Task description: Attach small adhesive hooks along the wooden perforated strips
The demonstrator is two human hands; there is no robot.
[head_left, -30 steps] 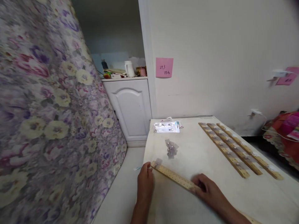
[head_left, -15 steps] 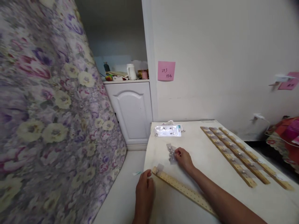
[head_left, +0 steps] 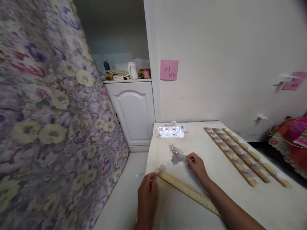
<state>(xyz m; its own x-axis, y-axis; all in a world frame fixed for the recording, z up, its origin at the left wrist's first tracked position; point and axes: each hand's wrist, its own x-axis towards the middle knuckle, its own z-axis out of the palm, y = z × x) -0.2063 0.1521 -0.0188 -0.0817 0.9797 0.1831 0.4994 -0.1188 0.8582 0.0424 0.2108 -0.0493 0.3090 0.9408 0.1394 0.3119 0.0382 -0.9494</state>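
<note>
The right hand (head_left: pixel 194 163) pinches a packet (head_left: pixel 183 158) at the right edge of the pile (head_left: pixel 175 154) on the table (head_left: pixel 196 140); overlapping neighbours could snag and scatter. The left hand (head_left: pixel 147 193) curls at one end of the strip (head_left: pixel 184 187) lying nearer, its grip unclear; a loose hold could let it swivel.

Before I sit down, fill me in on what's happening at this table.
A person is working bare-handed at the white table. The left hand is at one end of a wooden strip with holes, which has one small clear packet at that end. The right hand pinches a piece at the edge of a small pile of clear packets. Three wooden strips bearing packets lie side by side to the right.
</note>
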